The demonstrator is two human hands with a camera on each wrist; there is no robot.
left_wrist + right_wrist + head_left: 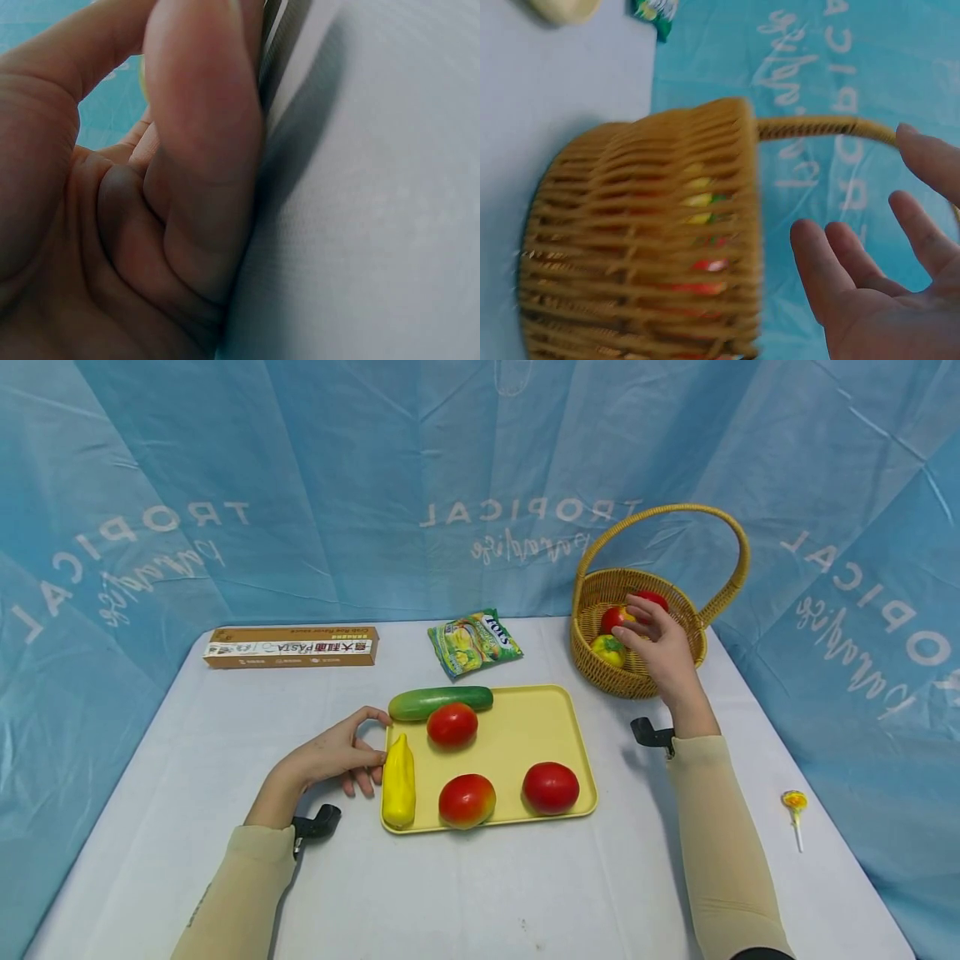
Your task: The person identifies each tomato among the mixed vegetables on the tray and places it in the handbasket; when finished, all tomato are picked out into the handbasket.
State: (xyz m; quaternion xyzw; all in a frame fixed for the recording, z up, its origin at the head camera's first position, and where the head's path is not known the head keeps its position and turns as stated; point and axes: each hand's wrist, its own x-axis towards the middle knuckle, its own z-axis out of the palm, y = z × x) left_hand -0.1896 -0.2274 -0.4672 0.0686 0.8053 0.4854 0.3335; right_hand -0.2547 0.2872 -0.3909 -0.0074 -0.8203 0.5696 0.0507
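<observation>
My left hand [341, 752] is at the left rim of a yellow tray [532, 718], its thumb and a finger touching the rim at separate spots. Close beside these fingers, a long yellow fruit or vegetable [399, 785] lies in the tray. A cucumber [441, 702], a red tomato-like fruit [452, 725], a red-yellow fruit [467, 801] and another red fruit [551, 788] share it. Over the wicker basket [611, 678], my right hand [660, 647] spreads its fingers and holds nothing. Inside are a yellow-green pepper [608, 650] and red fruits [613, 618], partly hidden by the hand.
A flat pasta box [292, 647] lies at the back left. The green snack packet [475, 643] is behind the tray. Near the right table edge lies a lollipop [795, 806]. The basket's tall handle [678, 510] arches above it, and a blue curtain [337, 485] encloses the table.
</observation>
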